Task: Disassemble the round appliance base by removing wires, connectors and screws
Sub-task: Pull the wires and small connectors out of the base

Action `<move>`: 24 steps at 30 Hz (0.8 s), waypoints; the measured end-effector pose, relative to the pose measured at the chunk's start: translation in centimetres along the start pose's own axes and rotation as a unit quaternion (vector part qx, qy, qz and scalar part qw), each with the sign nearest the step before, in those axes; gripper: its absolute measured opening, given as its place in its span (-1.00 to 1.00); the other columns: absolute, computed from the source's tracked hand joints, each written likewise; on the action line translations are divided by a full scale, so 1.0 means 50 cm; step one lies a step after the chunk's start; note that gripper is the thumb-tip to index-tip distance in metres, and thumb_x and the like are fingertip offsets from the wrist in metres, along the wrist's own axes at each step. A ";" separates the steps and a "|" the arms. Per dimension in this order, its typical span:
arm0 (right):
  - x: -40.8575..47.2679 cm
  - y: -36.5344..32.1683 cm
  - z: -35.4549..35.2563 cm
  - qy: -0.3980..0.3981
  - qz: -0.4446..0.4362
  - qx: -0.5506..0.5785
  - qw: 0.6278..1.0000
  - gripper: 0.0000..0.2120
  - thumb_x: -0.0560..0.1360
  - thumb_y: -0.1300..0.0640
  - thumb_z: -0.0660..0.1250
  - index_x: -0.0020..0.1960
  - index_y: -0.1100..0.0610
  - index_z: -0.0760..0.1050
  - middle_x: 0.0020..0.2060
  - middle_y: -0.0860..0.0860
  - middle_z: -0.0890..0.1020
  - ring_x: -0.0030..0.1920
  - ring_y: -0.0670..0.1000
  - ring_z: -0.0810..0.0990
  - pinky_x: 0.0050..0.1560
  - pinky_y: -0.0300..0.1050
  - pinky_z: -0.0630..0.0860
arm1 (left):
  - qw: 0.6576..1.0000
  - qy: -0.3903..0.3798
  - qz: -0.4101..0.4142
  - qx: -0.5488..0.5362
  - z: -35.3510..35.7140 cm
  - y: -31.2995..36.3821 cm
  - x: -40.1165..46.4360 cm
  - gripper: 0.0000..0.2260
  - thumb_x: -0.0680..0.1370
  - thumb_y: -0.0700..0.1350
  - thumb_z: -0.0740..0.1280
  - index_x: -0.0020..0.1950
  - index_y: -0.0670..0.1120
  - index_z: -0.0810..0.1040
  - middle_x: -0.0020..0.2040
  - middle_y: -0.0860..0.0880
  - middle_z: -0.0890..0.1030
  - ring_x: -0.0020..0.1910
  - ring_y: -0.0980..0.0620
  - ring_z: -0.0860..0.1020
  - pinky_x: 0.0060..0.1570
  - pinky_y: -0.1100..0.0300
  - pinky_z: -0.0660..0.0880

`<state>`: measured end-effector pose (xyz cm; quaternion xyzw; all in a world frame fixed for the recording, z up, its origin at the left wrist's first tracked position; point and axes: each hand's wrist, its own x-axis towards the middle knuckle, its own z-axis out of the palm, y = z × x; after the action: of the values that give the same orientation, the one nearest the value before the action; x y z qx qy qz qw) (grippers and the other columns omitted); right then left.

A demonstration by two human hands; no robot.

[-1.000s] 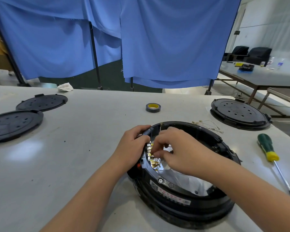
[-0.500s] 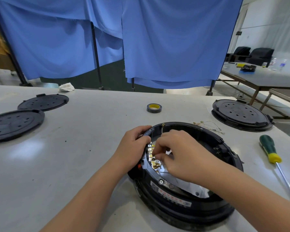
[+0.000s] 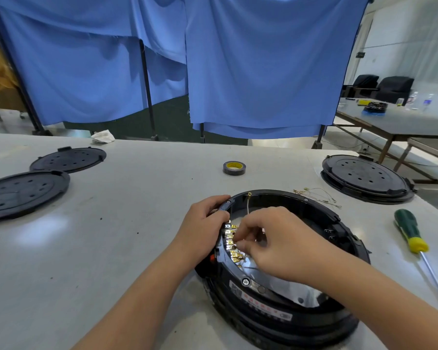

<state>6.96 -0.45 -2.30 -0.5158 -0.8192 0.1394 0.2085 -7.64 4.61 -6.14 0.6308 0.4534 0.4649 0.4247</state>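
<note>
left hand [image 3: 202,231] reaches in from the near edge of the table [image 3: 111,248], forearm angled up and to the right; its fingers curl over the left rim of the round appliance base [image 3: 283,311] and grip it, thumb along the outside. right hand [image 3: 276,243] comes in from the near right corner, back of the hand upward, fingers bent down inside the ring; fingertips pinch at the row of brass connectors [image 3: 233,246] on the inner left wall. whether a single connector is actually clamped between them cannot be told. a thin wire [image 3: 248,203] with a brass end stands up from under this hand, near the far rim.

the base sits at the near edge of the table, right of centre, tilted slightly.

on the table: two black round covers [image 3: 23,190] at the left edge, one overlapping the other's edge; a third black round unit [image 3: 364,178] at the far right corner; a roll of tape [image 3: 234,168] toward the far edge, centre; loose wires [image 3: 319,195] just beyond the base; a green and yellow screwdriver [image 3: 412,233] at the right edge; a crumpled cloth [image 3: 103,136] at the far edge.

beyond the table hang blue curtains [image 3: 263,72] on dark poles. a second table [image 3: 402,122] stands at the right, dark chairs [image 3: 382,87] behind it.
</note>
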 end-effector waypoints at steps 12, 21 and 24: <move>0.002 -0.002 -0.001 0.009 -0.028 -0.052 0.998 -0.83 0.50 0.10 0.34 0.00 -0.12 0.63 -0.29 -0.20 0.46 -0.13 -0.15 0.38 -0.05 -0.25 0.22 | 1.000 0.006 0.001 0.011 -0.003 -0.005 0.000 -0.67 0.50 -0.30 0.24 0.03 0.11 0.58 -0.01 0.10 0.66 0.02 0.06 0.61 0.09 0.09 0.53; -0.003 0.012 -0.005 0.013 -0.006 -0.035 0.999 -0.83 0.47 0.15 0.35 -0.06 -0.08 0.65 -0.29 -0.18 0.52 -0.13 -0.15 0.47 -0.05 -0.22 0.40 | 1.000 0.013 -0.012 0.016 -0.003 -0.011 0.000 -0.65 0.51 -0.32 0.23 0.08 0.08 0.61 -0.05 0.09 0.67 -0.04 0.06 0.62 0.03 0.12 0.52; -0.005 0.025 -0.016 0.034 0.038 0.029 0.998 -0.80 0.46 0.20 0.36 -0.15 -0.10 0.64 -0.26 -0.12 0.60 -0.17 -0.15 0.55 -0.03 -0.14 0.53 | 1.000 0.016 -0.016 0.011 -0.003 -0.012 0.001 -0.66 0.50 -0.32 0.24 0.08 0.07 0.62 -0.08 0.12 0.68 -0.09 0.09 0.63 -0.06 0.19 0.54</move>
<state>8.44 -0.13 -2.24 -0.5446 -0.7871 0.1531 0.2457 -7.88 4.80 -6.68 0.6206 0.4752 0.4632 0.4177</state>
